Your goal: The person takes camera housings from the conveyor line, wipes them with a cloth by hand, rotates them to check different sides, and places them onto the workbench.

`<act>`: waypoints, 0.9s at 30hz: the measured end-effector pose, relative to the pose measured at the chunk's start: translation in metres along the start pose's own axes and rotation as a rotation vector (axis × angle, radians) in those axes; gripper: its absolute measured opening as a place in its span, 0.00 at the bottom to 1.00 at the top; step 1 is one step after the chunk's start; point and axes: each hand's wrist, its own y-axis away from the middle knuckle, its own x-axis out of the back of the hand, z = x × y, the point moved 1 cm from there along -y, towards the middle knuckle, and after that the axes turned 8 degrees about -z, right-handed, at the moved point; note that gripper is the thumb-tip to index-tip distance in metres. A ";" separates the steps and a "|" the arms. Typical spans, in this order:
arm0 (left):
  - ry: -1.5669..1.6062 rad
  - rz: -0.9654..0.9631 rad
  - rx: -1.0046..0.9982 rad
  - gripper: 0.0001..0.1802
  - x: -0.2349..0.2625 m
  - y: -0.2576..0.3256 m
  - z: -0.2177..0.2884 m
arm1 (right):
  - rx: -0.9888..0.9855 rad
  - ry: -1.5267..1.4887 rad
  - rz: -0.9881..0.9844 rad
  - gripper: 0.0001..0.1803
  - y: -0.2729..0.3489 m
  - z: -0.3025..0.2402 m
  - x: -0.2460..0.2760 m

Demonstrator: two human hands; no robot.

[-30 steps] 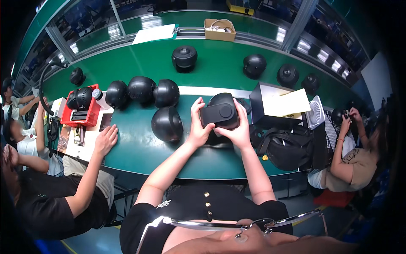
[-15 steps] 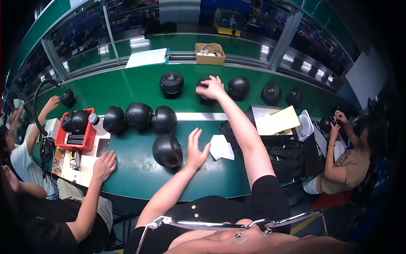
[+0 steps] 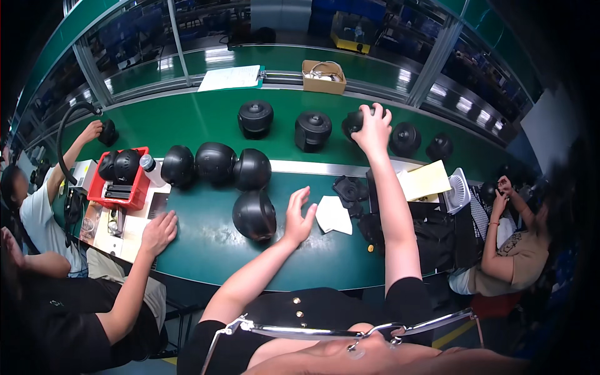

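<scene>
At the far side of the bench my right hand [image 3: 374,130] has its fingers curled over a black round housing [image 3: 351,125], which is partly hidden beneath it. Another black housing with a flat round top [image 3: 312,130] stands just left of that hand. My left hand [image 3: 300,219] hovers low over or rests on the green mat, fingers apart, holding nothing. Beside it on the left is a large glossy black dome-shaped housing [image 3: 253,215], apart from the fingers. White folded paper or cloth [image 3: 334,215] lies to the left hand's right.
Three black housings [image 3: 215,164] stand in a row at centre left, near a red bin [image 3: 132,199]. Black moulded parts [image 3: 351,189] lie beside a box with yellow paper [image 3: 426,179]. A neighbour's hand [image 3: 160,234] rests at the left; a co-worker [image 3: 522,253] sits at right.
My right hand has moved right, from the middle far housing to the one beside it. The middle housing now stands uncovered. My left hand stays near the dome-shaped housing, fingers still apart.
</scene>
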 end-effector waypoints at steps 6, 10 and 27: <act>1.212 -0.422 0.697 0.53 0.010 -0.007 0.006 | 0.692 -0.669 -0.614 0.39 0.111 -0.013 0.073; 1.145 -0.362 0.811 0.50 0.001 0.000 0.030 | 0.538 -1.026 -0.512 0.43 0.169 -0.004 0.025; 0.839 -0.076 0.390 0.50 -0.025 0.020 0.012 | -0.185 -1.270 0.159 0.13 0.241 -0.002 0.008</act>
